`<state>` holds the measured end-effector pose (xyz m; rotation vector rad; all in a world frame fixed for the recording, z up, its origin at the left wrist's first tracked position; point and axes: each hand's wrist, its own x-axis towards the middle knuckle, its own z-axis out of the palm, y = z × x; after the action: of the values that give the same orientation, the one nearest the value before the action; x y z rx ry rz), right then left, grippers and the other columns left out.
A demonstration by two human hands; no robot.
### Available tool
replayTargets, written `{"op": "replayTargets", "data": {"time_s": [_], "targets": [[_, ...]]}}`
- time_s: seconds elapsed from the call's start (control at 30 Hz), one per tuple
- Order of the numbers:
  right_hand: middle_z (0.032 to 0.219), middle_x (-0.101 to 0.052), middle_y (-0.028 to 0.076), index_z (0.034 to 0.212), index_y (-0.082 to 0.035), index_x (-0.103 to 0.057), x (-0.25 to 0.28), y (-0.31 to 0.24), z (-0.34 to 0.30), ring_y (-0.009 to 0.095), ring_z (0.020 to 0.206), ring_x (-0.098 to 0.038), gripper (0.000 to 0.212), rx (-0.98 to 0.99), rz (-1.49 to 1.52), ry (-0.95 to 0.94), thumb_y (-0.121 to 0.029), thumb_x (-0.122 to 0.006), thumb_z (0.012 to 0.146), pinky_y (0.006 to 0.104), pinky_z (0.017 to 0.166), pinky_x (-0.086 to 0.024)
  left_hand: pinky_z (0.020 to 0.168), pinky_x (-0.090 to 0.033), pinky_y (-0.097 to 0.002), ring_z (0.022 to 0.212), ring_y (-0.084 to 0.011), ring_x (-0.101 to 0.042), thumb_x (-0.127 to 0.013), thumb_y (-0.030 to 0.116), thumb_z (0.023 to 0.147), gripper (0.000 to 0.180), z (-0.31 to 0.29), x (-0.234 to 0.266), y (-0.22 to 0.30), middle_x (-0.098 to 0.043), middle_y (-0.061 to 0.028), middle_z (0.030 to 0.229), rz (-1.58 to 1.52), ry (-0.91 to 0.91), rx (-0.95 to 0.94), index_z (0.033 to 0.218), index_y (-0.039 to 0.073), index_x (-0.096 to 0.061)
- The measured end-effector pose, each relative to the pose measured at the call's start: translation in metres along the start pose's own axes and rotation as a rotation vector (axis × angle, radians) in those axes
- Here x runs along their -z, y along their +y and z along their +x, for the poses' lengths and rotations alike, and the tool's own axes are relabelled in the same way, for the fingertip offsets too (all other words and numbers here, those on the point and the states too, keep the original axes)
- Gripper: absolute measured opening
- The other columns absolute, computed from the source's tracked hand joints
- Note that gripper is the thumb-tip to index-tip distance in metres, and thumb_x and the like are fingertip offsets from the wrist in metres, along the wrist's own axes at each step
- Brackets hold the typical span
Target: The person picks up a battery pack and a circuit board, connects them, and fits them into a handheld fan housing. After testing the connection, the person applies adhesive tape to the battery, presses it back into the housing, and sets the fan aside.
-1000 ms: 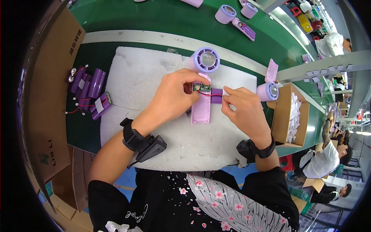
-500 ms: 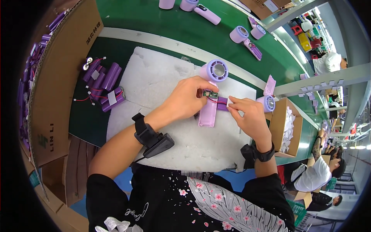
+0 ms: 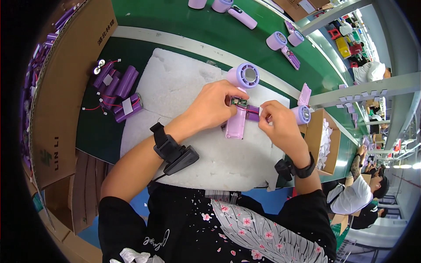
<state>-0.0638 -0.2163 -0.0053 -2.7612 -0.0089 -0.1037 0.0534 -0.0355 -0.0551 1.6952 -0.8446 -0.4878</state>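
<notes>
A lilac handheld fan [image 3: 246,76] lies on the white foam mat with its handle pointing toward me. The handle shell [image 3: 236,127] is opened, and a green circuit board [image 3: 239,102] shows at its upper end. My left hand [image 3: 212,105] is closed on the fan by the board, thumb and fingers at its edges. Red wire runs from the board area to a purple battery pack [image 3: 252,113] just right of the shell. My right hand [image 3: 280,127] pinches a small white piece [image 3: 262,111] at the pack's right end; its fingertips partly hide it.
Several wired purple battery packs [image 3: 117,90] lie left of the foam mat [image 3: 175,83]. A tall cardboard box [image 3: 74,87] of packs stands far left. At right are another fan [image 3: 301,115] and a carton [image 3: 312,144] of white scraps. More fans sit on the green belt [image 3: 175,19].
My right fingers have curled in more and lifted slightly at the battery pack's end. My left hand keeps its hold. Fan parts on the green belt have shifted a little to the right.
</notes>
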Motion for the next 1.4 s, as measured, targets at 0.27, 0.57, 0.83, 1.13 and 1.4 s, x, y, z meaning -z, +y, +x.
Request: {"op": "replayTargets", "data": {"time_s": [0.27, 0.57, 0.83, 1.13, 1.4], "targets": [[0.095, -0.068, 0.014, 0.09, 0.003, -0.063, 0.042, 0.051, 0.023, 0.019, 0.078, -0.064, 0.016, -0.351, 0.064, 0.118, -0.008, -0.068, 0.079, 0.0291, 0.067, -0.05, 0.069, -0.049, -0.0274, 0.072, -0.0153, -0.057, -0.058, -0.004, 0.071, 0.038, 0.007, 0.009, -0.002, -0.065, -0.0077, 0.101, 0.0, -0.001, 0.009, 0.105, 0.006, -0.071], [0.094, -0.067, 0.012, 0.118, -0.002, -0.061, -0.007, 0.012, 0.017, 0.027, 0.079, -0.064, 0.048, 0.19, 0.026, 0.124, -0.014, -0.078, 0.074, 0.0337, 0.071, -0.05, 0.07, -0.051, -0.0338, 0.073, -0.0227, -0.06, -0.063, 0.002, 0.068, 0.033, 0.005, 0.004, -0.006, -0.066, -0.0132, 0.09, -0.091, 0.07, 0.071, 0.1, 0.007, -0.073], [0.102, -0.065, 0.016, 0.132, -0.001, -0.049, 0.002, 0.003, 0.004, 0.023, 0.083, -0.066, 0.058, -0.172, 0.704, -0.28, -0.009, -0.073, 0.08, 0.0325, 0.072, -0.053, 0.069, -0.051, -0.033, 0.072, -0.0223, -0.061, -0.063, 0.001, 0.07, 0.034, 0.002, 0.008, 0.001, -0.067, -0.0127, 0.093, -0.081, 0.054, 0.076, 0.102, 0.007, -0.073], [0.108, -0.059, 0.018, 0.146, -0.004, -0.026, 0.009, 0.006, -0.002, 0.03, 0.098, -0.065, 0.083, -0.26, 1.621, -0.495, 0.001, -0.071, 0.076, 0.0393, 0.082, -0.057, 0.071, -0.052, -0.0277, 0.082, -0.0189, -0.066, -0.071, 0.003, 0.076, 0.035, 0.003, 0.018, 0.006, -0.068, -0.012, 0.108, 0.102, -0.041, -0.019, 0.11, 0.01, -0.072], [0.121, -0.053, 0.016, 0.141, 0.0, -0.037, 0.018, 0.003, 0.002, 0.03, 0.108, -0.06, 0.099, -0.395, 1.467, -0.519, -0.003, -0.085, 0.055, 0.0404, 0.088, -0.053, 0.07, -0.053, -0.0323, 0.079, -0.0277, -0.068, -0.072, 0.006, 0.077, 0.032, 0.003, 0.018, 0.012, -0.068, -0.0168, 0.105, 0.273, -0.019, -0.123, 0.109, 0.009, -0.072]]}}
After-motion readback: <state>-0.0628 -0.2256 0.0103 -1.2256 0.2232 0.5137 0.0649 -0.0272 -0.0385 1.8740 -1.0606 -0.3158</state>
